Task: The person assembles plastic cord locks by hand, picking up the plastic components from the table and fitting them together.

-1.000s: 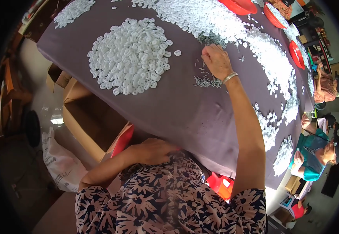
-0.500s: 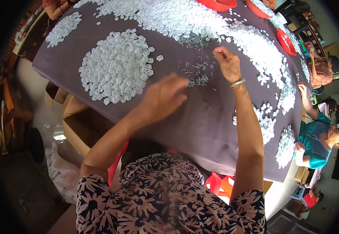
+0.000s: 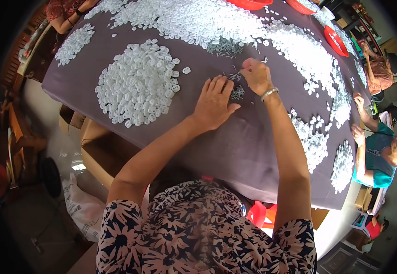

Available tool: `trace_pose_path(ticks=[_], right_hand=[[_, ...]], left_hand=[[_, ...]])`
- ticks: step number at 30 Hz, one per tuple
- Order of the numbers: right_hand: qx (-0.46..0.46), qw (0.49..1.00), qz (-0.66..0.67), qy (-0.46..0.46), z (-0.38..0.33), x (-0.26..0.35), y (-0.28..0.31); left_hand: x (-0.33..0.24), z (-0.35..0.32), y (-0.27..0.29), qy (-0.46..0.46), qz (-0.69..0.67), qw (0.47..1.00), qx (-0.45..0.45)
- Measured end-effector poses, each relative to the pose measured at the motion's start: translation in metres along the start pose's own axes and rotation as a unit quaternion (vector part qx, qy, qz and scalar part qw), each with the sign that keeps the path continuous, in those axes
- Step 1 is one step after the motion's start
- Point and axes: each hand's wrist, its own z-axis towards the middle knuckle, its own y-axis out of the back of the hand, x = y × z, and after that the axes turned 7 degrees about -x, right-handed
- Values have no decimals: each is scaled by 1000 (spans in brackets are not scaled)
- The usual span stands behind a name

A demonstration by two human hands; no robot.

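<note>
My left hand (image 3: 213,104) lies palm down on the dark tablecloth (image 3: 226,155), its fingers stretched out and touching the edge of a small scatter of grey screw-like pieces (image 3: 238,93). Just right of that scatter, my right hand (image 3: 257,77) has its fingers pinched together; what they hold, if anything, I cannot make out. A bracelet circles that wrist. Left of my left hand is a round heap of small white oval plastic pieces (image 3: 139,84), with one loose white piece (image 3: 186,70) beside it. Beyond my hands, more grey screw-like pieces (image 3: 226,48) lie against a large white heap.
The large heap of white pieces (image 3: 189,20) spreads across the far side and down the right. Red baskets (image 3: 336,41) stand among it. An open cardboard box (image 3: 102,153) is below the table's left edge. Co-workers sit at the right (image 3: 379,155) and far left (image 3: 63,16).
My left hand has moved right and come down flat beside the small grey pieces. My right hand has shifted slightly left and nearer, still pinched. The view has shifted a little.
</note>
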Motion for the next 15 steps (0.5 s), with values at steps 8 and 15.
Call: trace_pose_path(ticks=[8,15], right_hand=[[-70,981,178,-39,-44,-8,36],[-48,984,169,-8,-40,3,21]], left_hand=[[0,-6,17,-40,-45,998,22],[26,-11,15,44,-120,985,-113]])
